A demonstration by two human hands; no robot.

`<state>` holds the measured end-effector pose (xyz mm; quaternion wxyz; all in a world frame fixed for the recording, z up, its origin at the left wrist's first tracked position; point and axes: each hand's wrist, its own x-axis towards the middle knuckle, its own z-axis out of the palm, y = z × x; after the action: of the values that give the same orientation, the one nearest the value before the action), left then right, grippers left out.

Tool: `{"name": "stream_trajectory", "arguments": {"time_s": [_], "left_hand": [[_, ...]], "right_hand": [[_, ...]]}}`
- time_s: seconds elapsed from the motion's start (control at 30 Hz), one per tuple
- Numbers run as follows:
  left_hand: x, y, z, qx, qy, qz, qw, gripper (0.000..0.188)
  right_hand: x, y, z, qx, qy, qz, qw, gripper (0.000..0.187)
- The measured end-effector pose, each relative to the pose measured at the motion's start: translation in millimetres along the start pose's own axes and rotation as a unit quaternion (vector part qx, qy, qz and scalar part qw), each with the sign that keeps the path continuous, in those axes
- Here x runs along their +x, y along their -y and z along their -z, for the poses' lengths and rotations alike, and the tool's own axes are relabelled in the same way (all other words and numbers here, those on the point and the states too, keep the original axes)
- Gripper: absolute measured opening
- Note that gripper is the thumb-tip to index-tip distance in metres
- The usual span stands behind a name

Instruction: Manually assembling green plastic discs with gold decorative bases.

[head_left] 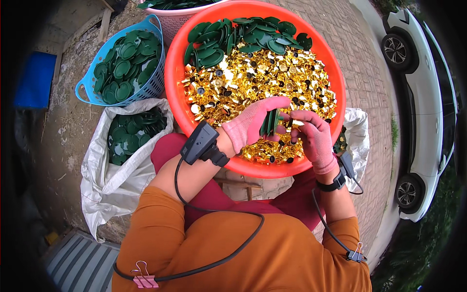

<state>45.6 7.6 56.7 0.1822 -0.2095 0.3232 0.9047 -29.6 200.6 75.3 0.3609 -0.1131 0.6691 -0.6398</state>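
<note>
My left hand (250, 121), in a pink glove, is closed around a short stack of green plastic discs (269, 123), held on edge above the basin. Facing it, my right hand (316, 142), also gloved in pink, has its thumb and fingers pinched close to the stack. Whatever lies between those fingertips is too small to make out. Under both hands, small shiny gold pieces (262, 78) with dark round ones among them fill an orange-red basin (173, 90). Loose green discs (214, 41) are heaped along its far side.
At the left, a blue basket (154, 87) and a white sack (104, 194) hold more green discs. A pink basket (171, 22) stands behind the basin. Another white sack (359, 136) sits to the right. Beyond the brick paving is a white car (421, 92).
</note>
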Motion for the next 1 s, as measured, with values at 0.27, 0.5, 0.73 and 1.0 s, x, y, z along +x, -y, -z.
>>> {"name": "stream_trajectory", "arguments": {"time_s": [0.27, 0.5, 0.73, 1.0], "left_hand": [[-12.1, 7.4, 5.1, 0.043, 0.051, -0.026, 0.997, 0.031], [-24.2, 11.2, 7.8, 0.113, 0.058, -0.117, 0.985, 0.036], [-29.0, 25.1, 6.8, 0.528, -0.077, -0.459, 0.710, 0.055], [-12.3, 10.9, 9.0, 0.030, 0.009, -0.069, 0.997, 0.041]], "right_hand": [[-11.8, -4.0, -20.3, -0.169, 0.061, 0.048, 0.982, 0.039], [-1.3, 15.4, -36.9, -0.547, 0.088, 0.355, 0.753, 0.031], [-1.5, 20.8, -34.3, 0.055, 0.118, -0.288, 0.949, 0.026], [-8.2, 34.6, -29.7, -0.375, -0.003, 0.036, 0.926, 0.038]]}}
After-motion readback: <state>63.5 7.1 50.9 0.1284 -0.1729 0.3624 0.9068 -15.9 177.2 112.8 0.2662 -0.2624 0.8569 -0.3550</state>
